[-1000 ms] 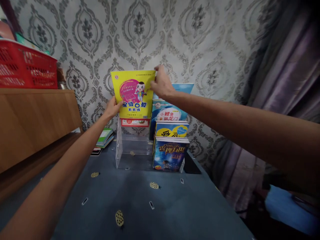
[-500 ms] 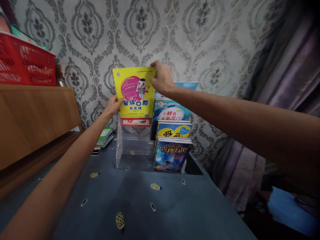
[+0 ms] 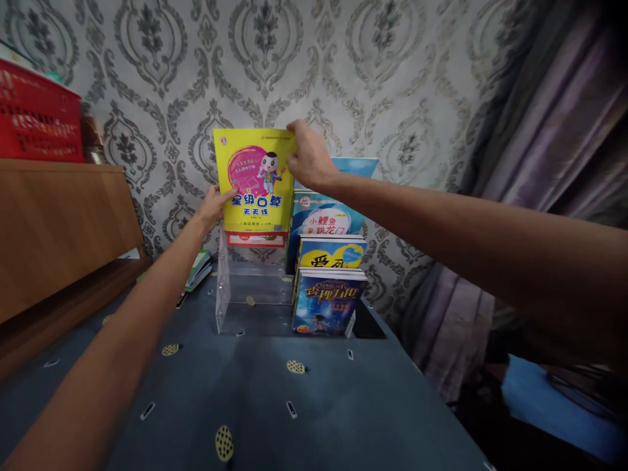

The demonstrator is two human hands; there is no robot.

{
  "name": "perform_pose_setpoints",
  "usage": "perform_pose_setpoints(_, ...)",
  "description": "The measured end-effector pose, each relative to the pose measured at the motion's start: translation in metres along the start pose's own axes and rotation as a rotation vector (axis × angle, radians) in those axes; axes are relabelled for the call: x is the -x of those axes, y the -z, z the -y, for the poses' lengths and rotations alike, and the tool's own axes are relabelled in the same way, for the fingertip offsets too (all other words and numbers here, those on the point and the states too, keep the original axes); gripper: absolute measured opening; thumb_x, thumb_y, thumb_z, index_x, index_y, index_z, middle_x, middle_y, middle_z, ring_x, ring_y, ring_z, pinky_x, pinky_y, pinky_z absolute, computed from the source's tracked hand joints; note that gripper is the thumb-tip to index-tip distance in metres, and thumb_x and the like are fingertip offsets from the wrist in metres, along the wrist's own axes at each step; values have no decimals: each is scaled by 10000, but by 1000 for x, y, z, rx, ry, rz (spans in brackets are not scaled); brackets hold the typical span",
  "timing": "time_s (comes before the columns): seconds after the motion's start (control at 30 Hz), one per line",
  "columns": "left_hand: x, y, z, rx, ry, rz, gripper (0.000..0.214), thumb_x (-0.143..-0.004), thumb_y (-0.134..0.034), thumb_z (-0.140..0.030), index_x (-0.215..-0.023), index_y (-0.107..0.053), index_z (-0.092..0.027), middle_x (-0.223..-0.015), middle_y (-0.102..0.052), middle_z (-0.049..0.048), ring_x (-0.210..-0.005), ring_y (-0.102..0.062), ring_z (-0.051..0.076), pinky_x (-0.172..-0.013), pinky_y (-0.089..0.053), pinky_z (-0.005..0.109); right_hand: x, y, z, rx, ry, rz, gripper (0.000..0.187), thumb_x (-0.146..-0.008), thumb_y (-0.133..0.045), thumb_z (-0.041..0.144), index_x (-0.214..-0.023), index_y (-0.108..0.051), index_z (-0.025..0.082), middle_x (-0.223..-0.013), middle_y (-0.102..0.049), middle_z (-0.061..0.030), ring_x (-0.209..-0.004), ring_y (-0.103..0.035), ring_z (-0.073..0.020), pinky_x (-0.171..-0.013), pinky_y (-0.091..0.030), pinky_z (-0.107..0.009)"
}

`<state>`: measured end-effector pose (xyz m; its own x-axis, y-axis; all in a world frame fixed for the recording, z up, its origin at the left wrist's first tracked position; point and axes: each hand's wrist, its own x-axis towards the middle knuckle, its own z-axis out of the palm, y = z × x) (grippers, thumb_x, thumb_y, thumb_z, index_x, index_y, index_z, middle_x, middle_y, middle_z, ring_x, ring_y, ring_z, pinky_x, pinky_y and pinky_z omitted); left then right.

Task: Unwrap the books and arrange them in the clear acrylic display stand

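A yellow workbook [image 3: 255, 173] with a cartoon child and Chinese lettering stands upright in the left part of a clear tiered book stand [image 3: 222, 294]. My left hand [image 3: 214, 204] is closed on its left edge, thumb across the front cover. At the top right corner, my right hand [image 3: 310, 156] pinches it. Below the yellow cover shows the lower strip of a red-edged book [image 3: 256, 241]. The stand's right side holds a teal book [image 3: 326, 216], yellow-and-blue books [image 3: 331, 254] and, in front, dark blue books [image 3: 328, 304].
The stand rests on a blue patterned tablecloth [image 3: 255, 405]. A wooden cabinet [image 3: 59, 222] with a red basket [image 3: 39, 121] is on the left, near a small pile of books [image 3: 197, 271]. A dark flat object [image 3: 369, 322] lies right of the stand; a curtain [image 3: 471, 307] hangs beyond.
The whole view has shifted, so the stand, books and hands appear slightly further left. Both hands keep hold of the yellow workbook, which stays almost in place on the stand.
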<state>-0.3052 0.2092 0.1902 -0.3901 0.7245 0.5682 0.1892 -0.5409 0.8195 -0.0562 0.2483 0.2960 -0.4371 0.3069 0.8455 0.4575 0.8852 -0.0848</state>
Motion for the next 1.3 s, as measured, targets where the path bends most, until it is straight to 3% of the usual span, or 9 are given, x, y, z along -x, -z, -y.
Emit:
perform_pose_setpoints(0.1, -2, -5, 2, 105, 3, -42, 656, -613, -874, -440, -1131, -537, -220, -977, -756, 56, -934, -724, 272, -818, -584, 423, -2, -1, -3, -6, 13, 4, 361, -844, -593, 227, -1189, -497, 270, -1193, -637, -147, -1147, -568, -365, -966, -488, -562)
perform_pose_setpoints(0.3, 4, -9, -1, 182, -15, 79, 454, -623, -831, -411, -948, -663, -141, -897, -773, 109, -976, -725, 331, -862, -600, 452, -12, -4, -12, -31, -1, -2, 286, -858, -625, 334, -1119, -519, 287, -1169, -630, -139, -1157, -549, -371, -983, -464, -565)
perform_pose_setpoints(0.53, 6, -9, -2, 130, 4, -6, 346, -728, -773, -381, -976, -664, -165, -936, -781, 95, -980, -728, 321, -843, -621, 436, -6, -9, -18, 98, 62, 58, 109, -894, -542, 266, -969, -600, 211, -1125, -607, -160, -1119, -558, -368, -962, -472, -567)
perform_pose_setpoints(0.87, 10, -10, -2, 147, 76, -3, 250, -850, -700, -349, -1013, -658, -164, -910, -789, 70, -955, -744, 279, -871, -621, 402, 0, -2, -13, 208, 82, 111, 339, -979, -397, 298, -1147, -648, 144, -1223, -604, -173, -1157, -559, -354, -1003, -461, -520)
perform_pose_setpoints(1.1, 7, -11, 5, 269, 62, 8, 286, -904, -657, -380, -1065, -665, -144, -955, -785, 92, -978, -743, 268, -908, -608, 400, -3, 0, -19, 249, 58, 103, 396, -939, -428, 237, -1294, -588, 165, -1290, -626, -164, -1252, -489, -380, -1015, -410, -622)
perform_pose_setpoints(1.3, 5, -8, 7, 283, 88, 54, 349, -950, -587, -442, -1107, -673, -143, -982, -785, 96, -949, -749, 264, -872, -621, 398, -17, 9, -18, 149, -49, 223, 413, -897, -460, 197, -1272, -625, 146, -1242, -683, -145, -1133, -606, -309, -965, -484, -485)
